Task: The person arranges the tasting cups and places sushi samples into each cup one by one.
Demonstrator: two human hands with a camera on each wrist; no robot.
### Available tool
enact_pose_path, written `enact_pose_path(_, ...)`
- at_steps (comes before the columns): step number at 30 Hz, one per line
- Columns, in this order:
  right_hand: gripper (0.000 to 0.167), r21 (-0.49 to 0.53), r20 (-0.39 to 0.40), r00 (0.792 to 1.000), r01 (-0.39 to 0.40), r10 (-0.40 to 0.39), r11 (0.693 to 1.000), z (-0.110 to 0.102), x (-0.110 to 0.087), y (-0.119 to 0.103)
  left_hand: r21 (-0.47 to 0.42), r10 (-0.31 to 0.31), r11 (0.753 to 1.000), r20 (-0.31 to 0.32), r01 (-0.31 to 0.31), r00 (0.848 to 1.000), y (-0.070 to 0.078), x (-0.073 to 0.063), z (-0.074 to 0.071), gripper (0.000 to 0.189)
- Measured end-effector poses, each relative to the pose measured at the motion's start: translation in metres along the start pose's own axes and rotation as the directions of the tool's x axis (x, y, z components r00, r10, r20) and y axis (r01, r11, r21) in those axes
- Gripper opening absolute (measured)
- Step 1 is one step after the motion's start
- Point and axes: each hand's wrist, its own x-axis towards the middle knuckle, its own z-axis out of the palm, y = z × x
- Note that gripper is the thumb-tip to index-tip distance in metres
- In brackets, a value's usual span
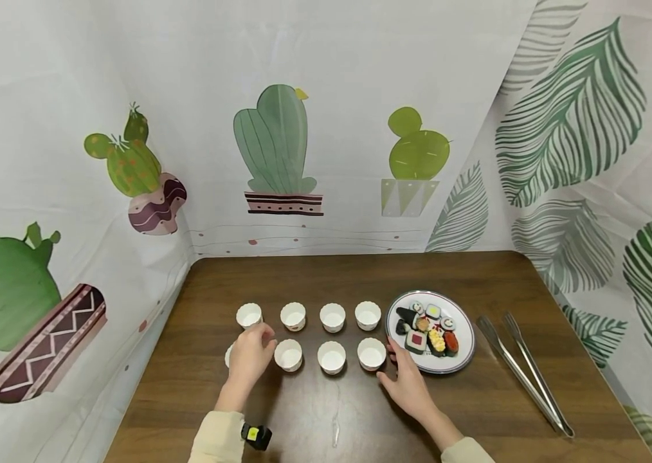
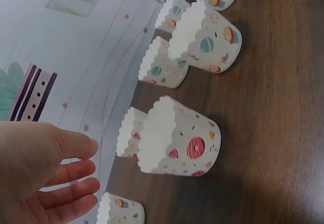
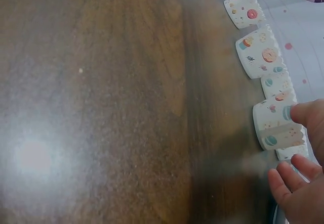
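On the brown wooden table [image 1: 326, 273], one round plate [image 1: 466, 334] carries about ten sushi pieces [image 1: 436, 342]; they overlap, so an exact count I cannot give. To the left of the plate stand eight white paper baking cups [image 1: 332, 358], in two rows of four, with scalloped rims and printed doughnuts and macarons. To the right of the plate lies one pair of metal tongs [image 1: 525, 376], its arms spread.

The right hand [image 1: 408, 384] is at the plate's left side, thumb and fingers apart around the nearest front cup, not gripping it; whether it touches, I cannot tell. The left hand [image 1: 251, 359], well left of the plate, holds nothing, its fingers relaxed, and partly hides one front cup.
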Motion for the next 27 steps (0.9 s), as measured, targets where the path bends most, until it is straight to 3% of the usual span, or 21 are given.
enact_pose_path(6, 0.068, -0.010, 0.004, 1.000, -0.018, 0.018, 1.000, -0.009, -0.001, 0.002, 0.013, -0.033, 0.999, -0.008, 0.033, 0.999, -0.010, -0.002, -0.001, 0.015)
enact_pose_path(12, 0.057, -0.086, -0.068, 0.997, 0.023, -0.029, 0.996, -0.021, 0.000, 0.006, -0.001, -0.045, 0.999, -0.030, 0.045, 0.999, -0.017, -0.002, -0.002, 0.019)
enact_pose_path(17, 0.047, -0.130, -0.119, 0.991, 0.047, -0.063, 0.990, -0.032, -0.001, 0.011, 0.001, -0.076, 0.997, -0.004, 0.076, 0.997, -0.021, -0.002, -0.005, 0.020)
enact_pose_path(27, 0.040, -0.197, -0.206, 0.970, 0.087, -0.128, 0.976, -0.055, -0.009, 0.029, -0.002, -0.099, 0.995, -0.005, 0.099, 0.995, -0.029, 0.000, -0.008, 0.024)
